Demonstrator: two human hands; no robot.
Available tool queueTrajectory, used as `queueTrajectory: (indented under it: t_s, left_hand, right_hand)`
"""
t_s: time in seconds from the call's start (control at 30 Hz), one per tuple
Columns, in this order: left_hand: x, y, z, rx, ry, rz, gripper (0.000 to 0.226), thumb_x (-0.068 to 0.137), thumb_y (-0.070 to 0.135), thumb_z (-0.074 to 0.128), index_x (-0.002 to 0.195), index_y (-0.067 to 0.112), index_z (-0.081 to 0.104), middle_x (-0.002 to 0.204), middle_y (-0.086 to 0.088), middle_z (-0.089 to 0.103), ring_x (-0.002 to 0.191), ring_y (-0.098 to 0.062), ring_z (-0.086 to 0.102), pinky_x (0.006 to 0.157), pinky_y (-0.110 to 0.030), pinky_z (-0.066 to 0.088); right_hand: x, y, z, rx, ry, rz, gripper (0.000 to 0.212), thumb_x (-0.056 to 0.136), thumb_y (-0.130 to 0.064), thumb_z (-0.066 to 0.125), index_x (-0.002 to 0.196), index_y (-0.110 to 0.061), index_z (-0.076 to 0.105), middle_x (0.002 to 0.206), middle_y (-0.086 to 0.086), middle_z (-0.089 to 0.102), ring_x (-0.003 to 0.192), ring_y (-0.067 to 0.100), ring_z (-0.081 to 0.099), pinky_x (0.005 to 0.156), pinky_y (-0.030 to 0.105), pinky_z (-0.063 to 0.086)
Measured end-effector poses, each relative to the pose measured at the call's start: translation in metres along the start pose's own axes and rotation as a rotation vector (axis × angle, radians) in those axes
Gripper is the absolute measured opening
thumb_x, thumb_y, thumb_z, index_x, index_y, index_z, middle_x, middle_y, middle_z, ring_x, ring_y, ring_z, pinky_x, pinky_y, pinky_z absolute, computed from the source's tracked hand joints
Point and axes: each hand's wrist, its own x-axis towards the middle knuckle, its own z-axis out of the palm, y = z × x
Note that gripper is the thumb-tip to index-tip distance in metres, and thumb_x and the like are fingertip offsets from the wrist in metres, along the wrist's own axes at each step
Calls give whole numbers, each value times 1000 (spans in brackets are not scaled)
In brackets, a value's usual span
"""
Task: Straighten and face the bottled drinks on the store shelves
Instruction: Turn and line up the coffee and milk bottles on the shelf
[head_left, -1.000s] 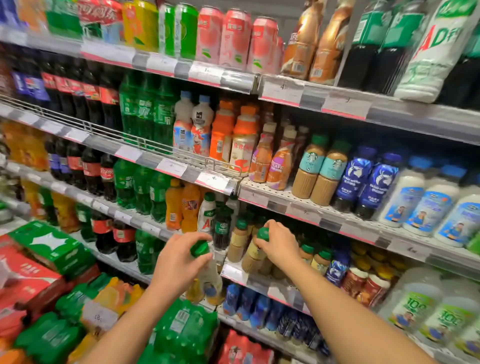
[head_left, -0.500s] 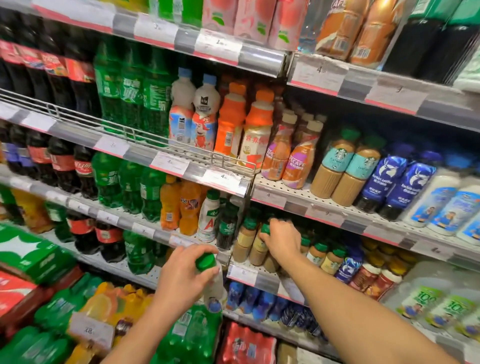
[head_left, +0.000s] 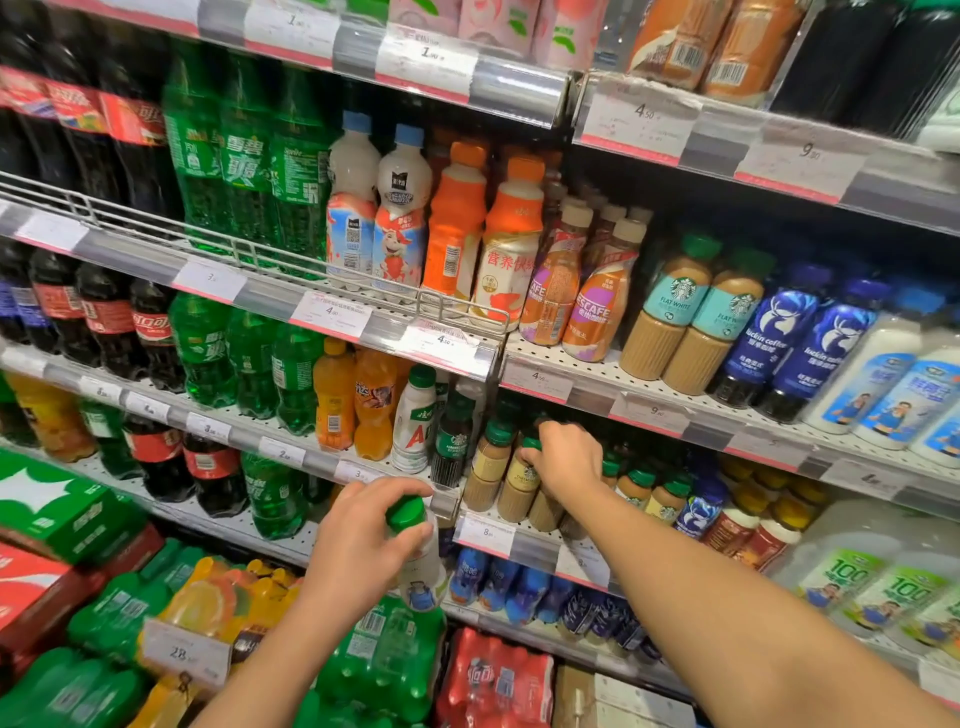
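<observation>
Bottled drinks: one white green-capped bottle (head_left: 422, 564) gripped by left hand (head_left: 358, 545) at 7 o'clock; one coffee bottle (head_left: 522, 480) pinched by right hand (head_left: 563, 460), centre shelf (head_left: 535, 540).

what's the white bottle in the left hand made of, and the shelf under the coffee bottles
White bottle: likely plastic, milky translucent body, glossy green screw cap, printed label; the left hand grips its neck. Shelf: probably painted metal, matte white, with rows of punched holes.

Two bare forearms, no sleeves, left hand (head_left: 358, 540), right hand (head_left: 563, 460)
</observation>
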Motion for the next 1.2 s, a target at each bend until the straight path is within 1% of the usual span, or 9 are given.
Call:
queueTrajectory:
  t_s: [0.2, 0.43, 0.67, 0.87, 1.0, 1.07, 1.1, 1.13, 1.2]
  left_hand:
    - [-2, 2, 3, 5, -12, -2, 36, 82, 30, 81, 114, 40, 68, 105, 39, 54, 104, -6, 50, 88, -33, 48]
    - [-2, 3, 5, 32, -21, -22, 36, 82, 34, 80, 114, 42, 67, 106, 34, 59, 104, -5, 49, 87, -32, 48]
    - [0, 13, 7, 37, -24, -15, 35, 83, 33, 79, 114, 43, 66, 102, 41, 52, 100, -5, 48, 84, -34, 48]
    - [0, 20, 13, 26, -28, -11, 35, 82, 34, 81, 112, 43, 66, 99, 35, 57, 96, -7, 49, 82, -35, 49]
    - [-2, 30, 20, 4, -25, -46, 35, 81, 36, 82, 111, 43, 67, 89, 27, 56, 88, -6, 51, 75, -35, 50]
    - [-2, 37, 25, 6, -31, -56, 36, 79, 39, 82, 111, 43, 66, 86, 24, 55, 86, -7, 52, 71, -32, 47]
    - [-2, 42, 28, 21, -38, -46, 37, 79, 41, 82, 111, 42, 65, 85, 23, 55, 85, -8, 53, 69, -30, 44]
    - [-1, 48, 30, 44, -46, -27, 38, 78, 43, 82, 112, 41, 65, 85, 23, 57, 86, -9, 54, 68, -29, 42]
    - [1, 62, 37, 75, -66, 10, 39, 77, 45, 82, 112, 40, 64, 88, 23, 59, 87, -9, 56, 70, -29, 43]
  right_hand:
    - [-3, -1, 2, 3, 34, 15, 34, 95, -51, 65, 105, -18, 66, 96, 6, 73, 99, 30, 66, 64, 33, 43]
    - [-3, -1, 2, -7, 38, 21, 35, 94, -51, 66, 106, -18, 67, 96, 6, 72, 100, 29, 65, 64, 33, 45]
    - [-5, 3, -1, 33, 1, -25, 46, 95, -49, 63, 131, -20, 62, 114, 5, 71, 111, 29, 64, 78, 39, 57]
    - [-27, 14, -11, 186, -19, -20, 49, 95, -39, 62, 141, -25, 54, 129, 3, 64, 114, 26, 64, 81, 39, 57]
    - [-68, 21, -10, 426, 32, -11, 34, 95, -34, 63, 128, -26, 64, 127, -7, 66, 115, 15, 63, 91, 32, 52]
    - [-94, 20, -15, 561, 9, -28, 28, 95, -33, 65, 121, -26, 69, 120, -12, 70, 109, 5, 63, 95, 25, 49]
    - [-107, 20, -19, 631, -17, -47, 26, 94, -33, 67, 118, -26, 71, 115, -15, 71, 100, -4, 63, 93, 24, 50]
    - [-119, 20, -25, 702, -57, -64, 25, 93, -35, 70, 116, -26, 71, 111, -16, 71, 87, -10, 62, 87, 23, 51]
    - [-141, 24, -38, 822, -159, -77, 33, 87, -44, 75, 118, -32, 69, 107, -18, 70, 67, -8, 58, 73, 20, 47]
